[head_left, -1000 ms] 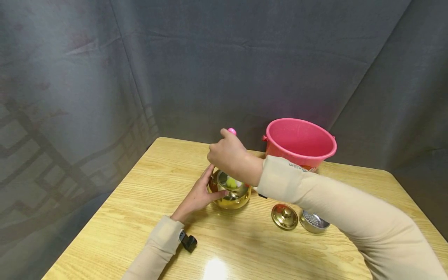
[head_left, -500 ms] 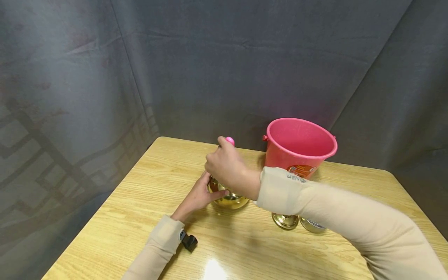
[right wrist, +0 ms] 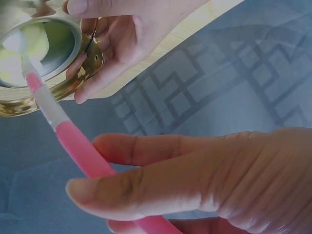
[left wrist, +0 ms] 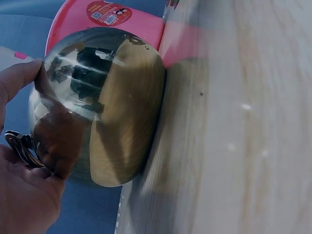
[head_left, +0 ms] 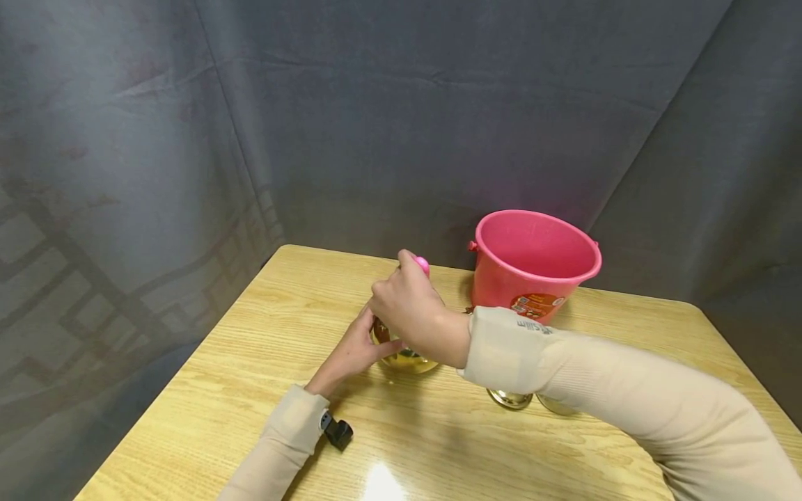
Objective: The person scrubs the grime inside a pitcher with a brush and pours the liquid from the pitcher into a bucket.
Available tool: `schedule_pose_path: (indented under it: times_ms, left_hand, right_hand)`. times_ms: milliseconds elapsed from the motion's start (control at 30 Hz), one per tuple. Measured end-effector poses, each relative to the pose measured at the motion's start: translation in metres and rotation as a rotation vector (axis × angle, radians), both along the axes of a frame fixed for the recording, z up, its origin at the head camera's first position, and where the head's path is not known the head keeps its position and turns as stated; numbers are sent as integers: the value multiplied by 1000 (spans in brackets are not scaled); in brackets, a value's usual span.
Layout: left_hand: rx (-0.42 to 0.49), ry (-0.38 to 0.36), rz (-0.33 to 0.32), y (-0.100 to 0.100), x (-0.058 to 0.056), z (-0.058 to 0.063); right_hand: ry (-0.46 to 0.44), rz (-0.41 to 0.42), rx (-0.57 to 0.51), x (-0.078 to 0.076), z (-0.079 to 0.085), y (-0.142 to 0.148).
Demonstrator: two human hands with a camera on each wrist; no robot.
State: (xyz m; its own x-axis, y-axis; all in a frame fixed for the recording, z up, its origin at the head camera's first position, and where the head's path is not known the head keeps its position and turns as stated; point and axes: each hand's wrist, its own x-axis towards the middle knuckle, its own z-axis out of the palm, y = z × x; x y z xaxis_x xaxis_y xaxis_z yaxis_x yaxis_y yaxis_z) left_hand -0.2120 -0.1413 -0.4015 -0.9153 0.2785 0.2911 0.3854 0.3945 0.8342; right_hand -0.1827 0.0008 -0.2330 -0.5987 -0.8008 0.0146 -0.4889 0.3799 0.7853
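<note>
A shiny gold teapot (head_left: 410, 363) stands on the table, its round side plain in the left wrist view. My left hand (head_left: 354, 351) holds it from the left, thumb on the near side, fingers at the metal handle bracket (right wrist: 93, 63). Above the opening, my right hand (head_left: 410, 299) grips a pink-and-white handle, apparently of a bottle brush (right wrist: 80, 148), thumb laid along the grip. Its thin shaft slants into the mouth, where a pale green, sponge-like head (right wrist: 36, 41) shows. In the head view my right hand covers the opening.
Behind and to the right stands a pink bucket (head_left: 495, 285) with a red label. The gold lid (head_left: 509, 401) and the metal strainer (head_left: 557, 406) lie partly hidden under my right sleeve (head_left: 601, 369). Grey curtains (head_left: 401, 139) hang behind the wooden table (head_left: 301, 299).
My right hand has lowered with the bottle brush, so the pink knob sits lower and the teapot's opening is covered. My left hand has stayed put.
</note>
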Motion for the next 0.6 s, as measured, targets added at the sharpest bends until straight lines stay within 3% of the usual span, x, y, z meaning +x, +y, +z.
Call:
schedule_pose_path:
  times_ms: [333, 600]
  left_hand:
    - [27, -2, -21, -1, -2, -1]
    - [62, -43, 1, -1, 0, 1]
  right_hand:
    - [27, 4, -29, 3, -2, 2]
    - [98, 59, -85, 3, -7, 9]
